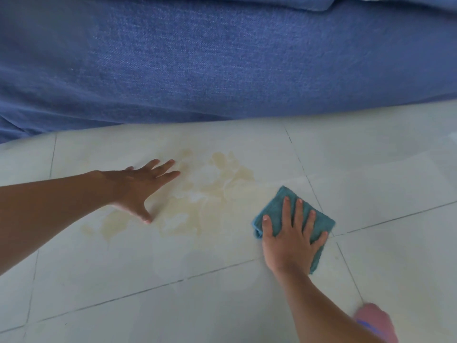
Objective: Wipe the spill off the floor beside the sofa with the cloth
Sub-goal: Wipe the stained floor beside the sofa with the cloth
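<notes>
Cloth poised at the edge of the spill, wiping about to start.

Head view: one folded teal terry cloth (284,206) lies flat on the pale tiled floor (148,268), just to the right of the one yellowish, patchy spill (197,194), which spreads in front of the blue fabric sofa (222,58). The right hand (291,233) presses the cloth down with straight, spread fingers, not curled round it. The left hand (143,184) rests open and flat on the floor at the spill's left side, its thumb touching a wet patch. Two hands, one cloth, one spill with several lobes. To wipe well, I judge it best to keep the palm flat, sweep leftward across the whole spill in overlapping strokes, and lift the left hand clear of the wet patches. A blurred pink object (378,320) sits well right of the spill, near the frame's bottom edge.
</notes>
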`<state>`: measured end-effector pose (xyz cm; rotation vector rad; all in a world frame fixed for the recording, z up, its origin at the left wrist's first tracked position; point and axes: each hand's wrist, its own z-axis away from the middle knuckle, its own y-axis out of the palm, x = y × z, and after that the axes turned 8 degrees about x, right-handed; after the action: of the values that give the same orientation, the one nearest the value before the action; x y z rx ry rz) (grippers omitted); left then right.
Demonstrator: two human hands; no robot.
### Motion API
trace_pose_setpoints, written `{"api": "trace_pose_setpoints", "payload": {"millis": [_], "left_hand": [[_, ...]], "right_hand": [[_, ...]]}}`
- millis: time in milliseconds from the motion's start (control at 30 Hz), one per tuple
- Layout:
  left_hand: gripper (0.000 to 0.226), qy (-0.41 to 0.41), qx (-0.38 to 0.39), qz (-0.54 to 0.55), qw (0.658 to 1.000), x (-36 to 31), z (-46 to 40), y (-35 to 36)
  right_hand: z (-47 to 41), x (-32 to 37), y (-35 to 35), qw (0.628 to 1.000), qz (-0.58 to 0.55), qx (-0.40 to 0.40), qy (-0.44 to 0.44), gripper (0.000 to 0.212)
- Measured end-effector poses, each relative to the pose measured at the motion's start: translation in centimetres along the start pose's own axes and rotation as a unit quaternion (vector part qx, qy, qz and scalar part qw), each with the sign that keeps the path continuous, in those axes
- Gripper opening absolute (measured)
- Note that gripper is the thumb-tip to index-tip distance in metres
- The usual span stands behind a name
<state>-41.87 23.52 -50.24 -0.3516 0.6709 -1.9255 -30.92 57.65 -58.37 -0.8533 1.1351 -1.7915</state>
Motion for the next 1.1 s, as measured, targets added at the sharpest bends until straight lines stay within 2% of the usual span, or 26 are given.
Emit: {"api": "trace_pose_setpoints", "payload": {"millis": [133,333,533,600,733,767,900,933,1100], "left_hand": [[0.131,0.006,-0.002,0.015,1.000,0.5,-0.1,0.1],[0.134,0.015,-0.006,0.035,0.999,1.0,-0.9,0.4],[0.136,0.009,0.002,0.031,0.999,0.7,-1.2,0.5],[0.135,0.008,0.001,0.033,0.999,0.5,-1.1,0.4],[0.136,-0.004,0.006,0.022,1.000,0.1,-0.7,-0.3],[0.136,-0.007,0.009,0.018,1.000,0.0,-0.7,-0.4],[0.134,-0.018,0.019,0.013,1.000,-0.3,-0.5,-0.3],[0.134,-0.018,0.021,0.015,1.000,-0.3,-0.3,-0.3],[0.133,-0.017,0.025,0.008,1.000,-0.5,-0.2,-0.6]], "right_hand": [[1.5,0.9,0.4,0.990,-0.064,0.000,0.122,0.081],[0.6,1.1,0.2,0.999,-0.008,0.009,0.038,0.076],[1.5,1.2,0.4,0.982,-0.073,0.014,0.174,0.079],[2.4,2.3,1.0,0.986,-0.055,0.021,0.156,0.082],[0.2,2.7,0.2,0.999,-0.007,0.030,0.044,0.077],[-0.5,2.4,-0.1,0.999,-0.010,0.027,0.045,0.076],[-0.2,2.5,-0.1,0.987,-0.065,0.021,0.144,0.077],[0.8,3.3,0.2,0.987,-0.067,0.022,0.141,0.078],[0.9,5.4,1.0,0.999,0.022,0.030,-0.008,0.079]]}}
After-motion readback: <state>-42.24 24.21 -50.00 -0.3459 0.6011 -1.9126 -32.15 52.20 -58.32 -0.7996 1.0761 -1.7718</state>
